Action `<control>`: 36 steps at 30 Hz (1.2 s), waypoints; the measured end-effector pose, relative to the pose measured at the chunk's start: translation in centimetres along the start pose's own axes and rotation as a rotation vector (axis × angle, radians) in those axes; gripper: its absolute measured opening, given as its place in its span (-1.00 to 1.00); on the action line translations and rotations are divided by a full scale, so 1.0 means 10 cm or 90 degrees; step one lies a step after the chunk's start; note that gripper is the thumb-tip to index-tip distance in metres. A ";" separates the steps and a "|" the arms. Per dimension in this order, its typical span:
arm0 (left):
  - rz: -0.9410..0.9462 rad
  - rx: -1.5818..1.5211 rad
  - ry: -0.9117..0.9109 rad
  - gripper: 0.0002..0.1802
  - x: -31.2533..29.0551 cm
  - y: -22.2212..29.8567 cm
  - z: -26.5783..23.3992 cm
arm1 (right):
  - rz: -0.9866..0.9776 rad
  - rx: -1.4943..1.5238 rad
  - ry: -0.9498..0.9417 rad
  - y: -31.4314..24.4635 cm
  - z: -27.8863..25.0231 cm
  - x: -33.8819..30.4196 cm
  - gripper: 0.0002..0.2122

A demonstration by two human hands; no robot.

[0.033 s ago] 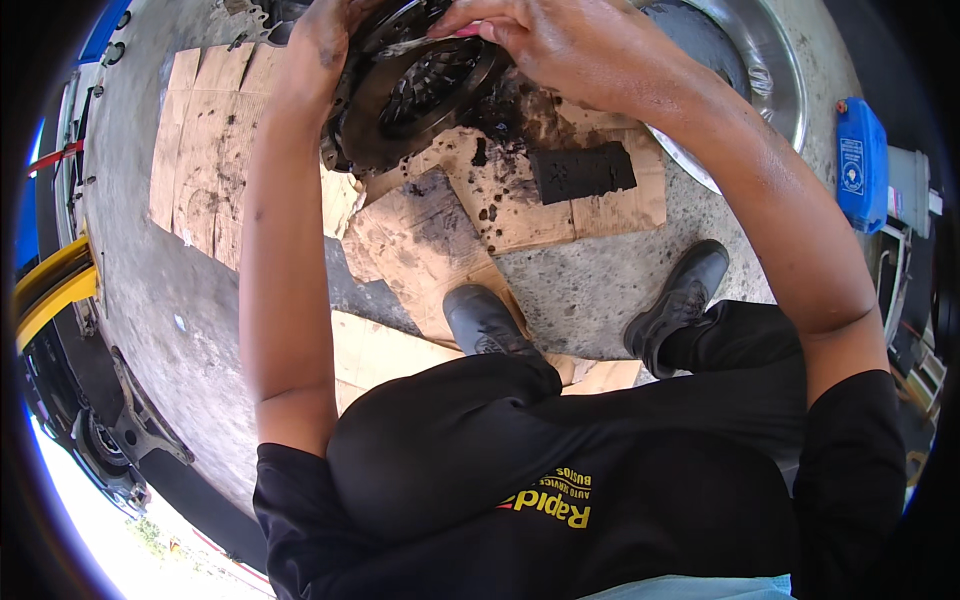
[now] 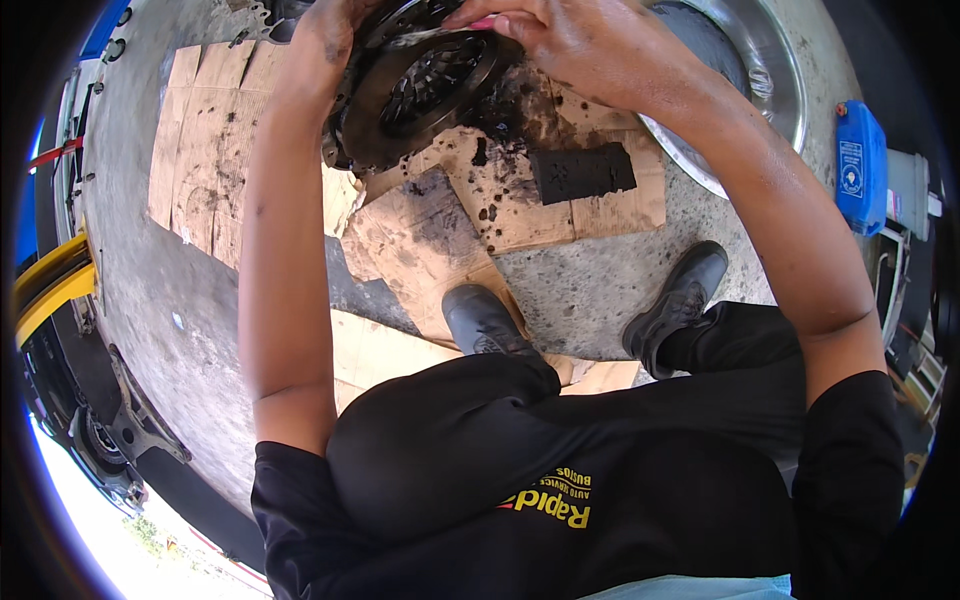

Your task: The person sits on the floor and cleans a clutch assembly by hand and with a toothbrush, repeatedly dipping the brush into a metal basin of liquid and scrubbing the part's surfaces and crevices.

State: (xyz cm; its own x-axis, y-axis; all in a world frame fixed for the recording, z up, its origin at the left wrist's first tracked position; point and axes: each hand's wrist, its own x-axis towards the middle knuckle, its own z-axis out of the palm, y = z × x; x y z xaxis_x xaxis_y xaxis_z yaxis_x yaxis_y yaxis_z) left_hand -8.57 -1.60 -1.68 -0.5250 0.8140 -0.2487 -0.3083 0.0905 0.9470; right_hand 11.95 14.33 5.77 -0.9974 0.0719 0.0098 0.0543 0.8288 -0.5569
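Note:
A dark, round clutch pressure plate with spring fingers round its centre leans tilted at the top of the view. My left hand is at its upper left edge; its fingers run up to the picture's border and are mostly hidden. Between the closed fingers of my right hand is a slim brush with a pink handle. Its pale end reaches left, over the upper part of the plate. Whether it touches the metal is hard to see.
Oil-stained cardboard lies under the plate and near my boots. A flat black piece rests on it. At the upper right is a shiny metal basin with dark liquid, then a blue jug. A yellow metal arm stands far left.
My right hand and the pink-handled brush have shifted slightly to the right. My left hand has barely moved, and the plate stays in place.

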 end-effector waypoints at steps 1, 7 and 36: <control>0.030 0.011 -0.029 -0.45 -0.02 -0.02 0.04 | 0.037 0.034 -0.001 -0.02 -0.07 -0.04 -0.68; -0.035 0.011 0.018 -0.42 0.00 0.11 -0.03 | 0.105 0.092 -0.012 0.52 -0.37 -0.25 -0.70; -0.045 -0.074 -0.032 -0.31 0.16 -0.07 -0.04 | 0.321 0.695 0.360 -1.13 1.76 -0.17 -0.71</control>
State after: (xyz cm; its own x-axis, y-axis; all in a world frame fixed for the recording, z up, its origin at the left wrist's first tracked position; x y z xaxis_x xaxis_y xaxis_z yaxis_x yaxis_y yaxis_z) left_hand -9.56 -0.58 -2.84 -0.4598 0.8357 -0.3003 -0.4344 0.0833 0.8969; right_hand 12.13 -4.93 -2.58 -0.7074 0.6781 -0.1994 0.0783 -0.2051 -0.9756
